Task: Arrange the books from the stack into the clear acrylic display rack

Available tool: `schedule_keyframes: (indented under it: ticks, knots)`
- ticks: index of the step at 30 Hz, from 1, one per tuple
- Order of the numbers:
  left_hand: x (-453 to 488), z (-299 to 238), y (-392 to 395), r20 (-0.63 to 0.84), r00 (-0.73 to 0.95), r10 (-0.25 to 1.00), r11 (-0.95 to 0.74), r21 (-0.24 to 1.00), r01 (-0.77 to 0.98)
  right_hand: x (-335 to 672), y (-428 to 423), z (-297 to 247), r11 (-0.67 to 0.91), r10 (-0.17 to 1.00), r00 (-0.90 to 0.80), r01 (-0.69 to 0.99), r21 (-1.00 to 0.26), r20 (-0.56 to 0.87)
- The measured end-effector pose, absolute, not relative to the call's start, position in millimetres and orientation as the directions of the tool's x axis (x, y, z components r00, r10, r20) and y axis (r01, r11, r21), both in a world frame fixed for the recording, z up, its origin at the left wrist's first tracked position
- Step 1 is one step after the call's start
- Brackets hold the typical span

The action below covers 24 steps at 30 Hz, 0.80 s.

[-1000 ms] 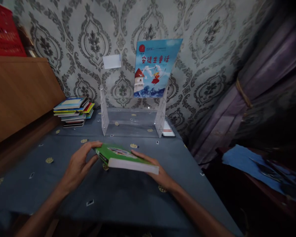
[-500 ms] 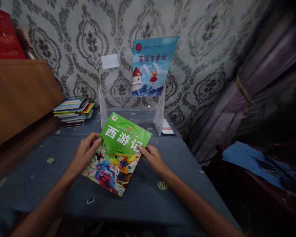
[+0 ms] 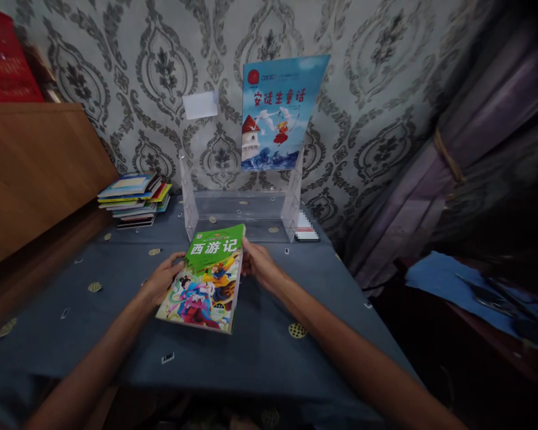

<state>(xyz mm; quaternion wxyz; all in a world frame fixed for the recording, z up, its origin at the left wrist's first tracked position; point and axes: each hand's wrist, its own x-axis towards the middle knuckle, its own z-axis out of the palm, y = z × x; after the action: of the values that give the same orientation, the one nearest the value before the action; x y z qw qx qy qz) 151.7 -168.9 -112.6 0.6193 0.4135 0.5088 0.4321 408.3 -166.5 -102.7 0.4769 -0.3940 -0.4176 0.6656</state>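
Observation:
Between my two hands is a green book (image 3: 206,280) with white Chinese characters and colourful cartoon figures on its cover. My left hand (image 3: 165,279) is closed on its left edge, thumb on the cover. At the right edge, near the upper corner, my right hand (image 3: 259,263) grips it, with some fingers hidden behind. The book tilts back, its lower end towards me. Just beyond stands a clear acrylic rack (image 3: 291,209) with stepped sides. A blue book (image 3: 275,116) with red characters stands upright at the rack's upper right.
A stack of books (image 3: 134,200) sits at the back left beside a wooden cabinet (image 3: 40,173). A white card (image 3: 200,106) shows at the rack's upper left. Right of the dark blue tablecloth (image 3: 116,352) are a purple curtain (image 3: 412,203) and a blue cloth (image 3: 448,286).
The green book has turned from a slant to nearly straight and tipped back, showing its right page edge. Both hands have moved with it, the right one slightly leftward.

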Motion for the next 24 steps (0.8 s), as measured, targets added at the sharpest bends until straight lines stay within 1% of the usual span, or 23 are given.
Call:
schedule_keyframes:
  ticks: [2, 4, 6, 7, 9, 10, 12, 14, 16, 18, 19, 20, 21, 24]
  knots:
    - [150, -115, -169, -0.299, 0.095, 0.95, 0.305, 0.951, -0.055, 410, -168, -104, -0.249, 0.947, -0.27, -0.286, -0.925, -0.172]
    - [148, -117, -170, -0.284, 0.083, 0.955, 0.278, 0.957, 0.081, 411, -169, -110, -0.272, 0.941, -0.27, -0.234, -0.934, -0.206]
    - [147, -116, -171, -0.191, 0.088, 0.978, 0.156, 0.94, 0.304, 412, -170, -118, -0.283, 0.938, -0.26, -0.186, -0.941, -0.231]
    - [146, -116, -170, -0.127, 0.099, 0.987, 0.072, 0.9, 0.429, 413, -171, -122, -0.289, 0.936, -0.257, -0.171, -0.942, -0.24]
    - [146, -114, -168, -0.01, 0.138, 0.99, -0.082, 0.761, 0.643, 413, -172, -128, -0.301, 0.931, -0.262, -0.16, -0.94, -0.253]
    - [146, -112, -167, 0.025, 0.159, 0.987, -0.134, 0.682, 0.719, 413, -173, -130, -0.304, 0.928, -0.272, -0.157, -0.94, -0.254]
    - [147, -108, -166, 0.05, 0.197, 0.979, -0.192, 0.54, 0.819, 413, -175, -133, -0.303, 0.917, -0.317, -0.155, -0.94, -0.243]
    - [150, -103, -166, 0.025, 0.203, 0.979, -0.196, 0.406, 0.893, 415, -177, -134, -0.3, 0.899, -0.375, -0.149, -0.942, -0.226]
    - [154, -96, -168, 0.008, 0.175, 0.985, -0.172, 0.229, 0.958, 417, -175, -136, -0.306, 0.878, -0.414, -0.098, -0.947, -0.241]
    - [160, -88, -170, 0.036, 0.17, 0.985, -0.172, 0.049, 0.984, 422, -171, -138, -0.285, 0.879, -0.399, -0.001, -0.959, -0.261]
    - [164, -85, -171, 0.057, 0.184, 0.981, -0.184, -0.007, 0.983, 425, -168, -139, -0.261, 0.891, -0.373, 0.042, -0.964, -0.257]
    - [169, -83, -172, 0.075, 0.21, 0.975, -0.209, -0.023, 0.978, 428, -164, -140, -0.23, 0.909, -0.34, 0.071, -0.971, -0.24]
    - [175, -82, -173, 0.089, 0.246, 0.965, -0.247, 0.001, 0.969, 432, -159, -141, -0.195, 0.931, -0.298, 0.085, -0.977, -0.212]
    - [198, -84, -175, 0.125, 0.381, 0.916, -0.397, 0.155, 0.905, 441, -147, -143, -0.1, 0.981, -0.158, 0.078, -0.992, -0.111]
